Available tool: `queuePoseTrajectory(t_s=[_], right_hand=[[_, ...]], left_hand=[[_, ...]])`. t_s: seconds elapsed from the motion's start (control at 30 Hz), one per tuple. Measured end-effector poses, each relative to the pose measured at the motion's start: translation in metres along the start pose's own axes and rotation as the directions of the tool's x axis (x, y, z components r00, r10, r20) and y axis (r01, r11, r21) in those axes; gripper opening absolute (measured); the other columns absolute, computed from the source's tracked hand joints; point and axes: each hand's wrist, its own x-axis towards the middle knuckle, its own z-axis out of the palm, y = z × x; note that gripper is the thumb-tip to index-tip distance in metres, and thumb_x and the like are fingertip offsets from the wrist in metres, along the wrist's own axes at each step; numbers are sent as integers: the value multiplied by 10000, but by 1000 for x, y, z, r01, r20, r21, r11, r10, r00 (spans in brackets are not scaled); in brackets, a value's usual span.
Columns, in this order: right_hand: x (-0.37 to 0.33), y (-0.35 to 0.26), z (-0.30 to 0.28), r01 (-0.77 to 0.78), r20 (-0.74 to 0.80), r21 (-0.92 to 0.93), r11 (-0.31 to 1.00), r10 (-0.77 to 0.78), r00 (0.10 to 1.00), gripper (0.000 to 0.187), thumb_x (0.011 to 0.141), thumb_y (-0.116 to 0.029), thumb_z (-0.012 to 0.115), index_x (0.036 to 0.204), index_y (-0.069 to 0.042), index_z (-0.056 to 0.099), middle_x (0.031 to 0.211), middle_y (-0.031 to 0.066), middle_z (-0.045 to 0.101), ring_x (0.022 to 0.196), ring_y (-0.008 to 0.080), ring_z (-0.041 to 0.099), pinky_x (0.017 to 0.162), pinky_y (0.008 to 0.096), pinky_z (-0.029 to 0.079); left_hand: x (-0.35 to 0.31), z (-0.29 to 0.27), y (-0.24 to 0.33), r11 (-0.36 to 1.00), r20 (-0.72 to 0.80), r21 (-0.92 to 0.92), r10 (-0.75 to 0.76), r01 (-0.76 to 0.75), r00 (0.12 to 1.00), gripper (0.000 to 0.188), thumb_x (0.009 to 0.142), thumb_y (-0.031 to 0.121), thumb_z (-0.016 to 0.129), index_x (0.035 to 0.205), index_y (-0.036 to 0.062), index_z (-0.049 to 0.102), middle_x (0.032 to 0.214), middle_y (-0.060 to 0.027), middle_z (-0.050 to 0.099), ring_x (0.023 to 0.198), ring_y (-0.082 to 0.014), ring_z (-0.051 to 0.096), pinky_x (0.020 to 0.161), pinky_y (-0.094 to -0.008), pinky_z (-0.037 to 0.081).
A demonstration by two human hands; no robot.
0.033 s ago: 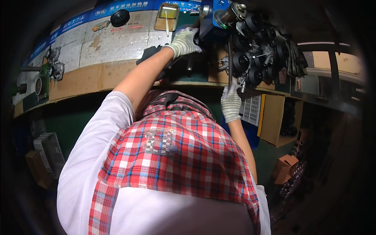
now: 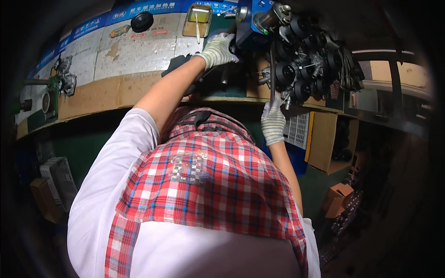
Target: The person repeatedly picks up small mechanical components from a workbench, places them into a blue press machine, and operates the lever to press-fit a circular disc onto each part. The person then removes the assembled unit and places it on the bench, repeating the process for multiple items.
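My left hand, in a striped knit glove, is closed at the base of a blue bench press. Its fingertips curl round a dark part that is mostly hidden beneath the press. My right hand, gloved alike, grips the lower end of a long dark lever hanging from the press's right side. Just right of the lever lies a pile of metal assemblies with black wheels. Dark pieces lie on the bench beside my left wrist.
On the cardboard-covered bench sit a black round part and a tray of yellow grease with a brush. A green fixture stands at left. Below the bench are an open carton and a grey crate.
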Motion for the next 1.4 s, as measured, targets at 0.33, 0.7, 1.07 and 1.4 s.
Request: queuePoseTrajectory(t_s=[0.33,0.7,1.07,1.4], right_hand=[[27,-9,0,-319,260,130,939,278,925,483,931,-501,411,921,-94,671,809,192,651,789,385,623,720,455,492],[57,12,101,-283,76,202,938,273,959,392,925,-451,468,926,-91,622,646,179,601,618,391,583,593,472,454],[82,3,114,-319,209,177,931,281,937,388,891,-416,492,1112,-110,581,896,201,656,794,405,620,727,490,493],[10,-17,-148,-590,627,721,363,21,779,504,926,-476,521,1206,-57,516,608,-32,471,522,51,495,434,189,406]], left_hand=[[1,2,-4,1000,31,21,-18,17,999,843,577,412,798,1271,42,495,1247,-184,511,1176,-355,460,1029,-418,341],[-5,6,-8,991,62,130,-53,45,997,960,579,436,816,1355,45,407,1378,-190,407,1291,-374,359,1082,-411,293],[-26,-9,-25,651,296,-612,-337,449,894,671,907,487,550,1380,35,405,1150,-100,574,1014,-172,531,889,-302,435],[19,31,-34,781,67,-509,-385,363,921,525,828,421,612,1158,13,607,1027,-228,649,942,-341,609,855,-373,452]])
